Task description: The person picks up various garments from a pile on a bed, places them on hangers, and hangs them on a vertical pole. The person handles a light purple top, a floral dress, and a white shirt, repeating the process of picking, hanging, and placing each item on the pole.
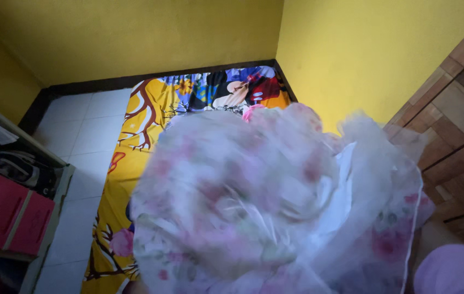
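**Sheer floral cloth bunched up over the mattress**

Here, at your far left, a shelf unit point(22, 185) stands along the wall, with red drawer fronts point(3, 215) and dark clutter on top. Just beside it lies white tiled floor point(79, 141). Next comes the mattress point(134, 136) in a bright yellow printed sheet, running to the far corner of the yellow walls point(134, 38). Over its near end, a sheer white cloth with pink flowers point(264, 207) is bunched up and blurred, filling the middle of your view. Your hands are hidden behind it, so I cannot tell how your fingers are set. At lower right, a pale pink sleeve point(452, 269) shows beside a brown wood-panelled surface point(455, 125).
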